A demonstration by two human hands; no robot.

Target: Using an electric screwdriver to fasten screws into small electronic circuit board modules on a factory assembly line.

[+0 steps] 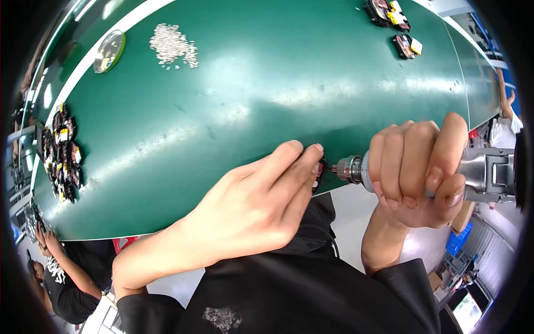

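the left hand (253, 203) is stretched across the near edge of the counter (222, 117), its forearm slanted in from the lower left, back turned up. its fingers are laid long and close together, the tips bent down onto a small dark part (318, 177) — whether that part is pinched or only pressed cannot be told, as the thumb is hidden. by the right hand (417, 167) a silver-grey power tool (486, 173) is gripped, the fingers curled firmly around its body; the tool is held nearly level, its ribbed metal chuck (349, 169) pointed left, with a thin bit aimed at the part.

the dark part is placed right at the counter's near edge, mostly covered by the fingertips; a black, rounded rim and a touch of red are shown.
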